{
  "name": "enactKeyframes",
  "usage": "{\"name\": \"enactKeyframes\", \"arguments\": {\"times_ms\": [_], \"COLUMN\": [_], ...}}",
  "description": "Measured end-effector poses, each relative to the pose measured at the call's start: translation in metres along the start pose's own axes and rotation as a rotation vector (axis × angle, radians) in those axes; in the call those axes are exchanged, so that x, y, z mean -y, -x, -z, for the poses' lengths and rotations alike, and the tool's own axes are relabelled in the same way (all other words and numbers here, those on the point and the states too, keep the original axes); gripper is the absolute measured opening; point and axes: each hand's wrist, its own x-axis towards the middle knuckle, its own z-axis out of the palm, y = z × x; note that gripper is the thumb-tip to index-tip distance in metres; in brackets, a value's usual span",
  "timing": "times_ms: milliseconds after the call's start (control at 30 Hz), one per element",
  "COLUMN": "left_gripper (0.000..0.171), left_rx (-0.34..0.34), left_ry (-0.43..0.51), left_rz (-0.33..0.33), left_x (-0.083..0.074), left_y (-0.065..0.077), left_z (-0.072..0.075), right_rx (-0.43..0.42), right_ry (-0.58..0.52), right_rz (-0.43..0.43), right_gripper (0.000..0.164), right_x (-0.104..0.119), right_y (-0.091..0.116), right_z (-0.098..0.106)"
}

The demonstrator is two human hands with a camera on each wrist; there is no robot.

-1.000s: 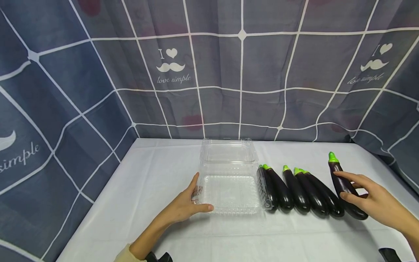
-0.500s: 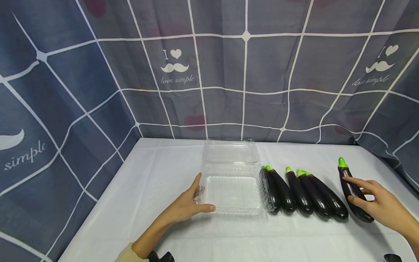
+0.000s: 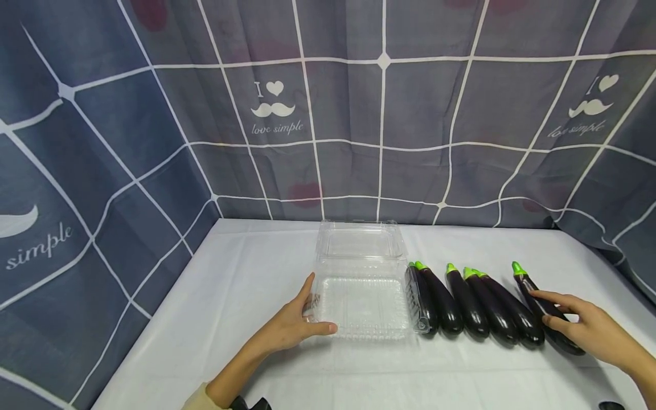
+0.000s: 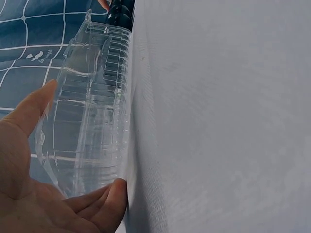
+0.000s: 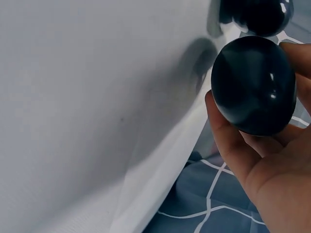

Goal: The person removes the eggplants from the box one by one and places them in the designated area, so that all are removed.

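Observation:
My right hand (image 3: 589, 322) grips a dark glossy eggplant (image 3: 533, 296) with a bright green stem end, thumb and fingers on either side of its body. In the right wrist view the eggplant's rounded end (image 5: 252, 87) faces the camera. Just left of it, several more eggplants (image 3: 492, 310) lie side by side, stems pointing away. My left hand (image 3: 287, 324) rests at the near left corner of a clear plastic clamshell box (image 3: 364, 304), index finger and thumb spread along its edges. The left wrist view shows fingers touching the box (image 4: 92, 126).
The box's hinged lid (image 3: 361, 242) lies folded back on the far side. Its right wall stands against the leftmost eggplant. All rests on a white cloth-covered table (image 3: 246, 273). A grey-blue checked curtain (image 3: 343, 114) encloses the back and sides.
The gripped eggplant first shifts a little right, then comes down and left, beside the right end of the row, its stem end lower in view. The left hand and box keep their places.

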Motion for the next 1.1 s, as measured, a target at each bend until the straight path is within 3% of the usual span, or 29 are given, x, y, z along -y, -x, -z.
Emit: {"name": "enactKeyframes", "arguments": {"times_ms": [300, 500, 1100], "left_gripper": [0.118, 0.118, 0.117], "left_rx": [0.006, 0.007, 0.006], "left_ry": [-0.001, 0.001, 0.006], "left_rz": [-0.015, -0.013, -0.006], "left_x": [0.0017, 0.0028, -0.0005], "left_y": [0.0001, -0.0005, 0.0014], "left_z": [-0.0005, -0.0003, 0.0], "right_rx": [0.018, 0.072, 0.089], "right_ry": [-0.005, -0.024, -0.023], "right_rz": [0.03, -0.021, -0.099], "right_gripper": [0.049, 0.055, 0.06], "right_x": [-0.0046, -0.0034, -0.0073], "right_y": [0.0022, 0.0012, 0.0028], "right_z": [-0.0047, -0.0018, 0.0005]}}
